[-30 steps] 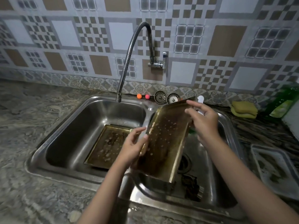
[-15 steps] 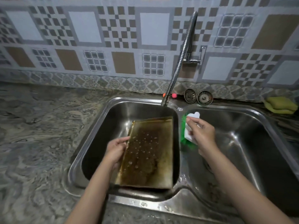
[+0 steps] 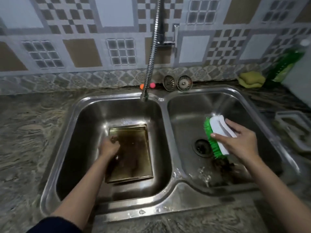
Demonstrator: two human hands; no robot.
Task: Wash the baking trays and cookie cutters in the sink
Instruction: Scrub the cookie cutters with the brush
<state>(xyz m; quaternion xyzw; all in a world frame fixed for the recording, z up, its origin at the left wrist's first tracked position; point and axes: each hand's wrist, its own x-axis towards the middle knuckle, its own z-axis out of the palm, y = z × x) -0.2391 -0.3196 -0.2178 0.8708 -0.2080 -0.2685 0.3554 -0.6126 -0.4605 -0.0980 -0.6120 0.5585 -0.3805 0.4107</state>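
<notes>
You have set the tray point(image 3: 133, 152) down since half a second ago: then your left hand held it tilted over the left basin, and now it lies flat on that basin's floor, stacked on a second tray whose rim shows along its far and near edges. Your right hand has also carried the brush away from the divider, out over the right basin.

The sink point(image 3: 168, 195) sits in the counter point(image 3: 25, 140), with the tap point(image 3: 152, 52) hanging over the far edge of the left basin; no water can be seen running. Both trays are brown with baked-on residue. No cookie cutters can be made out; a dark clump near your right wrist is too blurred to name.

Your left hand point(image 3: 108, 147) rests on the top tray's left part, fingers curled, though blur hides whether it grips the rim. Your right hand point(image 3: 240, 142) grasps the brush point(image 3: 217, 135) by its white back, green bristles turned towards the divider, above the drain point(image 3: 202, 147).

You are at the start of scrubbing, by my reading. Next, likely bring the brush across the divider, bristles down onto the tray, and steady the tray with your left hand. Water will probably be needed too.
</notes>
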